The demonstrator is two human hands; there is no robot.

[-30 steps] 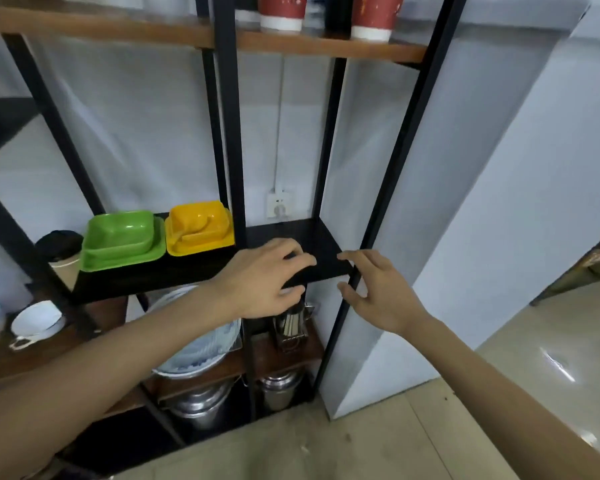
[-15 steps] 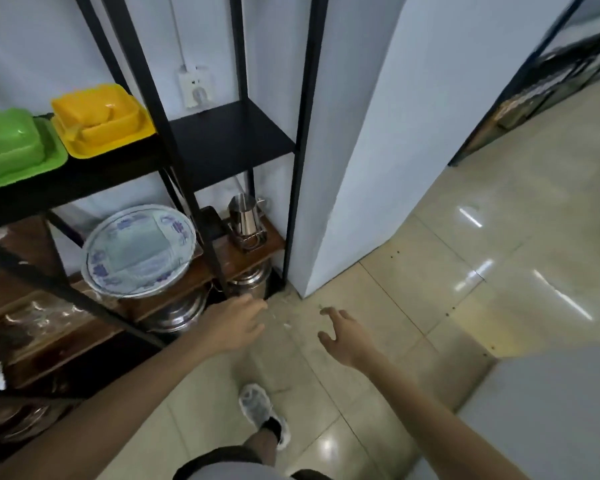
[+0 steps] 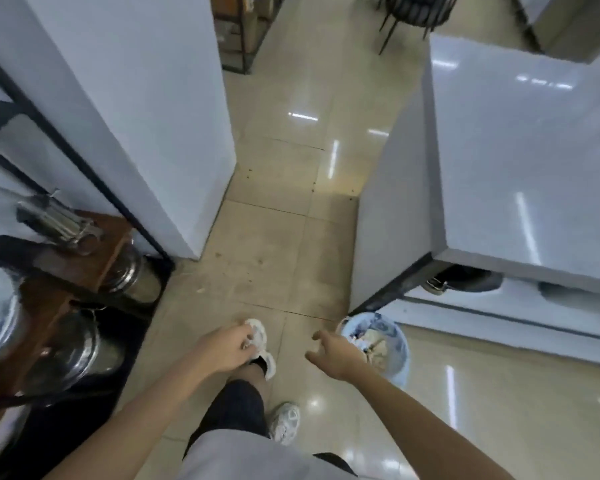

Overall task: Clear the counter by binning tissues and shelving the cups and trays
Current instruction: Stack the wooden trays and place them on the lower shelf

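Head view is looking down at a tiled floor (image 3: 284, 216) between a white pillar (image 3: 146, 109) on the left and a white counter (image 3: 520, 161) on the right. Both hands are reaching forward, low in the frame. Left hand (image 3: 222, 349) is curling loosely with nothing visibly in it; it is overlapping a white shoe (image 3: 262, 337) below, so whether the fingers are closing on anything cannot be told for certain. Right hand (image 3: 336, 356) is hanging open, fingers spread and empty, just beside the rim of a light blue bin (image 3: 397, 355). That bin is standing on the floor at the corner of the counter and is holding crumpled tissues (image 3: 373, 341). At the far left, a dark shelf rack (image 3: 84, 174) is carrying blurred steel pots (image 3: 129, 271) on its lower levels. Cups and trays are lying out of sight.
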